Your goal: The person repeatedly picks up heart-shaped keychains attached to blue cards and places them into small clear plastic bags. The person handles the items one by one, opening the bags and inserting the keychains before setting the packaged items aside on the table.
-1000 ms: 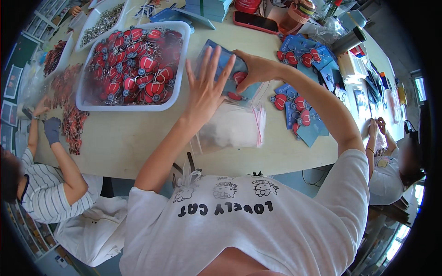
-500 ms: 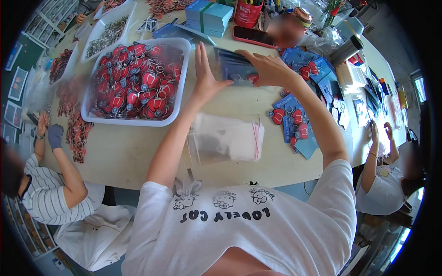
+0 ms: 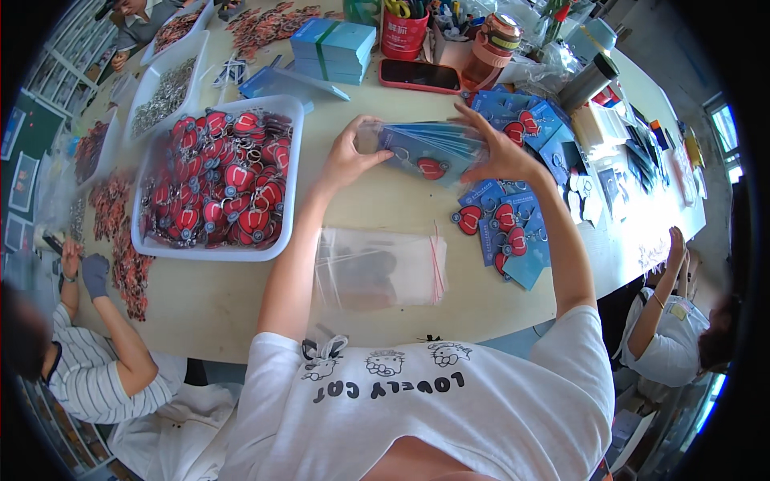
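Note:
Between my hands, above the table, is a fanned stack of blue cards in clear bags [image 3: 437, 144], with a red keychain showing on the front one. My left hand [image 3: 349, 160] pinches the stack's left end, thumb in front and fingers behind. On the right end, my right hand [image 3: 513, 160] grips with the thumb low and fingers along the top. Below lies a pile of clear plastic bags [image 3: 369, 268] with a red edge strip. Blue cards with red keychains [image 3: 509, 232] lie loosely heaped beside my right forearm.
A white tub [image 3: 295, 176] full of red keychains [image 3: 233, 172] stands left. Behind are a banded block of blue cards [image 3: 333, 52], a phone [image 3: 419, 76], a red pen holder [image 3: 403, 36], a bottle [image 3: 491, 52] and a dark tumbler [image 3: 589, 80]. Other people work at both sides.
My left hand has gone from open beside the stack to gripping its left end. The stack is now fanned, its cards spread. The whole view has shifted slightly.

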Demonstrator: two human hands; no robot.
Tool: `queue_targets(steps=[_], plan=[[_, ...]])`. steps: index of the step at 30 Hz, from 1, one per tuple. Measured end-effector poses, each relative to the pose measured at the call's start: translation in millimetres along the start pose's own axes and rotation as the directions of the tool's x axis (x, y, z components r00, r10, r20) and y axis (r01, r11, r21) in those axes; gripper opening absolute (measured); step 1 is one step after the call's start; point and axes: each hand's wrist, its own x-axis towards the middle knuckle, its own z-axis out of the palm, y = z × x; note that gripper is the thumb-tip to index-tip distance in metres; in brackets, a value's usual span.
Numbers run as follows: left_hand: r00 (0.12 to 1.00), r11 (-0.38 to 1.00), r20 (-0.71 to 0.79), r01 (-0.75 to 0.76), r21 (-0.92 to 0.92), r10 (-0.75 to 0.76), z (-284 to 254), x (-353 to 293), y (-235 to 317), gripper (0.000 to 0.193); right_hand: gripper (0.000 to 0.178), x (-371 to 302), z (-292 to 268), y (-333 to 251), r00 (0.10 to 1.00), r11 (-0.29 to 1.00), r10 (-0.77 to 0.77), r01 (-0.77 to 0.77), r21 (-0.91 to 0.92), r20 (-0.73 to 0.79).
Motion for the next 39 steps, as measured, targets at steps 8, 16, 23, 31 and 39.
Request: queue_targets(steps=[8, 16, 23, 31, 39], plan=[[0.994, 0.996, 0.054, -0.094, -0.006, 0.094, 3.3, -9.0, 32.0, 0.066, 0.066, -0.7, 25.4, 1.8, 0.995, 0.958, 0.049, -0.023, 0.286, -0.086], [0.998, 0.989, 0.004, -0.07, 0.129, 0.07, -5.4, -18.7, 6.8, 0.039, 0.078, -6.2, 30.6, -14.9, 0.998, 0.988, -0.059, 0.061, 0.141, -0.021], [0.995, 0.996, 0.033, -0.092, 0.023, 0.091, 13.2, -16.0, 65.7, 0.037, 0.07, -38.3, 32.8, -25.6, 0.931, 0.906, -0.19, 0.288, 0.309, -0.311], [0.935, 0.938, 0.292, -0.271, 0.217, 0.202, 108.0, 10.3, 165.8, 0.042, 0.072, -158.2, -22.3, -27.4, 0.903, 0.878, -0.116, 0.288, 0.381, -0.414], [0.569, 0.643, 0.598, -0.758, 0.113, 0.565, 299.6, 174.3, 192.0, 0.052, 0.073, -296.9, -91.9, 67.1, 0.565, 0.968, 0.116, 0.12, 0.221, -0.817]])
